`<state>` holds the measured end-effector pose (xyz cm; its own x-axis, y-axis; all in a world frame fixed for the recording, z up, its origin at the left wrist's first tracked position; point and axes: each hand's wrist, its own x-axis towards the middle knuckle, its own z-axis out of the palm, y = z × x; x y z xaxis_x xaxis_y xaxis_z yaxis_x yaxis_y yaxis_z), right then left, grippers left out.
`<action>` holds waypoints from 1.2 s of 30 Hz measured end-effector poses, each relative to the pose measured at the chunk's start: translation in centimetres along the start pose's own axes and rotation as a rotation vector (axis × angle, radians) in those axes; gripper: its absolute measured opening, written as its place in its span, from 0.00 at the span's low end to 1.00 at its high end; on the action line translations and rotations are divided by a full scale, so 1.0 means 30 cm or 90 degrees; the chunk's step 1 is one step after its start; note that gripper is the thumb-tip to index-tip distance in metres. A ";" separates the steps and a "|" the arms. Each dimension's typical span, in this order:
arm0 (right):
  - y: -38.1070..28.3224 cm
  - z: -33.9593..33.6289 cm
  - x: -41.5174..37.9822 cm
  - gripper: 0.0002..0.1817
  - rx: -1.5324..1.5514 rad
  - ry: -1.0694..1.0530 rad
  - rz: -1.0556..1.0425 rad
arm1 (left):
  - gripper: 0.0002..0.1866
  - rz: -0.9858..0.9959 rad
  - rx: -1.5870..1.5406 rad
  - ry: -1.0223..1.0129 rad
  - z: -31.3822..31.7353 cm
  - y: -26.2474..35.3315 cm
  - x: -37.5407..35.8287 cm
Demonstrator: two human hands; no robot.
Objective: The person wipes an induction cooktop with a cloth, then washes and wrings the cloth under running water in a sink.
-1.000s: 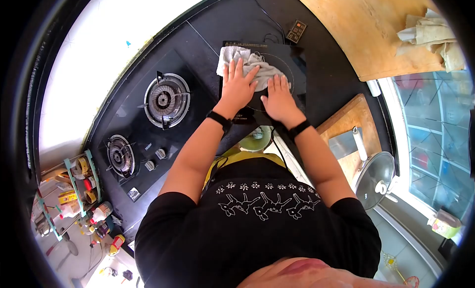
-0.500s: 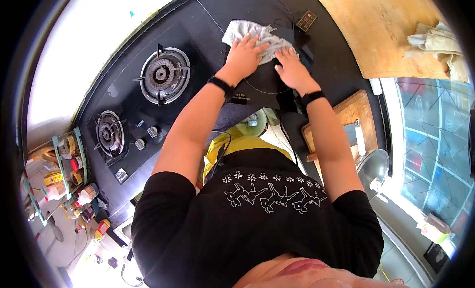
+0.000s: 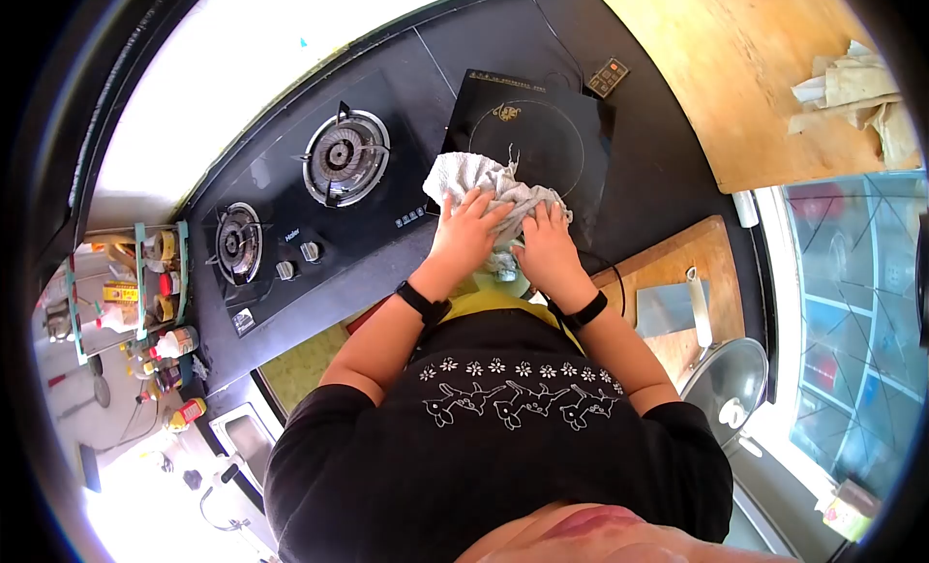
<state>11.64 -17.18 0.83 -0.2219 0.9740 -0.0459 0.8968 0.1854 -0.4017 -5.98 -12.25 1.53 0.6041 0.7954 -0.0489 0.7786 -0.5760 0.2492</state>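
A grey-white cloth lies bunched over the front part of a black induction cooker. My left hand rests on the cloth's near left side, fingers spread and stretched forward. On its near right side lies my right hand, also with fingers out and pressed on the fabric. Neither hand visibly grasps the cloth. Both palms face down and are hidden. The cooker's ring and gold mark show beyond the cloth.
A two-burner gas hob is set in the black counter to the left. On the right are a cutting board, a cleaver and a glass lid. Behind stands a small box with buttons. Bottles crowd a shelf.
Both hands have pulled the cloth from the cooker's far part back to its front edge, toward my body. The cooker's far surface is now uncovered. The view has shifted slightly.
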 end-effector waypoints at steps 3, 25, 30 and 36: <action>0.006 0.016 0.026 0.33 0.035 -0.006 0.051 | 0.29 -0.004 -0.028 -0.016 -0.001 -0.016 0.018; -0.127 -0.039 -0.118 0.10 0.655 0.016 0.255 | 0.22 -0.098 -0.716 -0.127 -0.076 -0.195 -0.142; -0.479 -0.131 -0.069 0.13 1.014 -0.110 0.261 | 0.26 -0.110 -1.325 -0.206 -0.275 -0.380 -0.443; -0.715 -0.056 -0.033 0.15 1.205 -0.305 0.127 | 0.30 -0.186 -1.480 -0.055 -0.340 -0.414 -0.859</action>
<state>-6.72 -21.91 11.03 -0.5463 0.7898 -0.2789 -0.5038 -0.5758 -0.6439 -32.95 -23.66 9.56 0.6064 0.7433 -0.2826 -0.5699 0.6541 0.4973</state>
